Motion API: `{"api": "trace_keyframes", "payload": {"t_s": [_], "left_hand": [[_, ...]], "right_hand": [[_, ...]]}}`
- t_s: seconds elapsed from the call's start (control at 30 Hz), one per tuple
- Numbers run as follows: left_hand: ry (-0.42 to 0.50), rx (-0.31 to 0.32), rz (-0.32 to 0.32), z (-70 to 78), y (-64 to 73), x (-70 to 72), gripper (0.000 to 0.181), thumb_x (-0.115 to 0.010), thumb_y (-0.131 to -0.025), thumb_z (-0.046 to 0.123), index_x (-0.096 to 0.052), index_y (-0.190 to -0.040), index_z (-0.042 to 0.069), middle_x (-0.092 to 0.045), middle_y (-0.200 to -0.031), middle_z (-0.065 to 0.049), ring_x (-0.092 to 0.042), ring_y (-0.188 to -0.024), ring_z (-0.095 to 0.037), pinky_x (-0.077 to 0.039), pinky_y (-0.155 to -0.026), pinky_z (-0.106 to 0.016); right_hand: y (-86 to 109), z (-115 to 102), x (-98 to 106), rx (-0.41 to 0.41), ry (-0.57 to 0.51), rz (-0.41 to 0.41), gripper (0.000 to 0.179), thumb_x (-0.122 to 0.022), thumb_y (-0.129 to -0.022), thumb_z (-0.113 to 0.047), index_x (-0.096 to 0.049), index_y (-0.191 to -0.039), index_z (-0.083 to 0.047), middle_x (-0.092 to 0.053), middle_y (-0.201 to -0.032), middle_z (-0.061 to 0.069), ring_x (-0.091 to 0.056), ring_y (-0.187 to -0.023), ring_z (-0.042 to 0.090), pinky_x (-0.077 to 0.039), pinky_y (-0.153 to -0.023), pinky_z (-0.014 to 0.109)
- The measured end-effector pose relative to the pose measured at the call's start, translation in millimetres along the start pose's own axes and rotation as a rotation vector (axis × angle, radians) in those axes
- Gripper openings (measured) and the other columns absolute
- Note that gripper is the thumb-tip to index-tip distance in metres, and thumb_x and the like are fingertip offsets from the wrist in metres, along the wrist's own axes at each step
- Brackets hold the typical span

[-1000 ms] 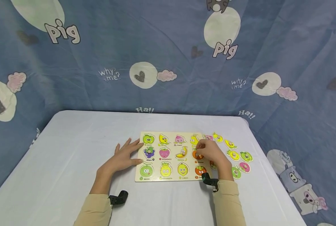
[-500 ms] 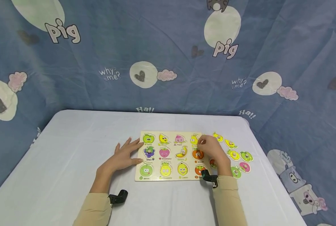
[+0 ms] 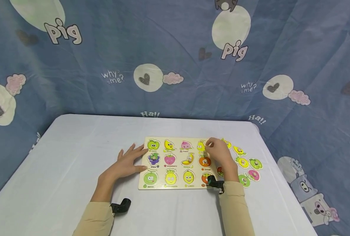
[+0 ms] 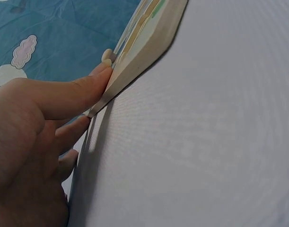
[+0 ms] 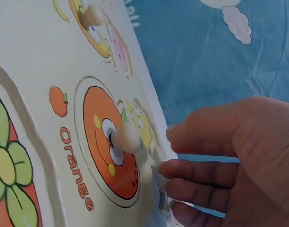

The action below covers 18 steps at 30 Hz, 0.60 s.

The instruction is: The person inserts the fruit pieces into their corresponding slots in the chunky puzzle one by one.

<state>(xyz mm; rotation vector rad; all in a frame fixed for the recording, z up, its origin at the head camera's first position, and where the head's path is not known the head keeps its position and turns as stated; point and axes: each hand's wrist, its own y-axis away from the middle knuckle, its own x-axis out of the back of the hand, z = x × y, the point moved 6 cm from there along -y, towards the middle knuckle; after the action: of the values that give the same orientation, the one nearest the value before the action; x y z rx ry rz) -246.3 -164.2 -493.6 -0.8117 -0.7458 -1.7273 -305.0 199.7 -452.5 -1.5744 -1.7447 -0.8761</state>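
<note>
A pale wooden fruit puzzle board [image 3: 179, 173] lies on the white table. My left hand [image 3: 126, 164] rests at its left edge, thumb and fingertips touching the rim; in the left wrist view the thumb [image 4: 73, 97] presses the board's side. The orange piece [image 5: 104, 156] sits in its slot, its wooden knob [image 5: 127, 137] standing free. Just beyond it, my right hand [image 3: 219, 154] hovers by the pear picture [image 3: 201, 146] at the board's upper right, fingers loosely bent and holding nothing visible. The grape piece [image 3: 154, 159] and banana piece [image 3: 188, 159] also sit in slots.
Right of the board lie several loose fruit pieces, among them a green apple [image 3: 255, 164], a pineapple [image 3: 242, 162] and a pink round piece [image 3: 253, 175]. A red piece [image 3: 220, 171] is partly hidden by my right wrist. A blue patterned cloth [image 3: 192, 98] hangs behind the table.
My right hand has let go of the orange piece's knob and moved slightly up, away from it. The orange piece stays in its slot. My left hand keeps its place on the board.
</note>
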Motion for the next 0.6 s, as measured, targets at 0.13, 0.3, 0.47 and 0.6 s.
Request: {"api": "trace_keyframes", "payload": {"t_s": [0.13, 0.3, 0.47, 0.6], "left_hand": [[0.013, -0.004, 0.008, -0.5, 0.7, 0.6, 0.078, -0.074, -0.083, 0.044, -0.044, -0.151, 0.022, -0.028, -0.164, -0.008, -0.007, -0.155, -0.042, 0.008, -0.118, -0.071], [0.026, -0.002, 0.003, -1.4, 0.8, -3.0, 0.078, -0.075, -0.082, 0.043, -0.044, -0.151, 0.023, -0.028, -0.165, -0.007, -0.006, -0.155, -0.040, 0.010, -0.119, -0.069], [0.029, -0.002, 0.008, 0.5, 1.7, -1.3, 0.078, -0.076, -0.082, 0.043, -0.044, -0.151, 0.022, -0.028, -0.165, -0.008, -0.006, -0.155, -0.040, 0.010, -0.119, -0.069], [0.030, -0.008, 0.010, 1.8, 1.6, -0.1, 0.078, -0.076, -0.082, 0.042, -0.045, -0.151, 0.021, -0.029, -0.164, -0.009, -0.007, -0.155, -0.041, 0.009, -0.119, -0.070]], "right_hand": [[-2.6, -0.9, 3.1, 0.006, 0.001, 0.027, 0.026, -0.063, -0.095, -0.024, -0.068, -0.115, -0.009, -0.069, -0.108, 0.016, -0.065, -0.087, 0.027, -0.054, -0.070, 0.038], [-4.6, 3.9, 5.9, -0.011, 0.005, 0.060, 0.029, -0.062, -0.094, -0.023, -0.067, -0.119, -0.009, -0.069, -0.107, 0.017, -0.063, -0.080, 0.025, -0.052, -0.064, 0.034], [-9.0, 11.0, 8.4, -0.014, 0.020, 0.074, 0.029, -0.060, -0.094, -0.021, -0.068, -0.118, -0.008, -0.069, -0.105, 0.016, -0.062, -0.080, 0.025, -0.051, -0.065, 0.035], [-11.5, 15.3, 11.3, -0.021, 0.036, 0.088, 0.027, -0.061, -0.093, -0.022, -0.069, -0.115, -0.008, -0.070, -0.106, 0.016, -0.064, -0.085, 0.027, -0.053, -0.071, 0.039]]}}
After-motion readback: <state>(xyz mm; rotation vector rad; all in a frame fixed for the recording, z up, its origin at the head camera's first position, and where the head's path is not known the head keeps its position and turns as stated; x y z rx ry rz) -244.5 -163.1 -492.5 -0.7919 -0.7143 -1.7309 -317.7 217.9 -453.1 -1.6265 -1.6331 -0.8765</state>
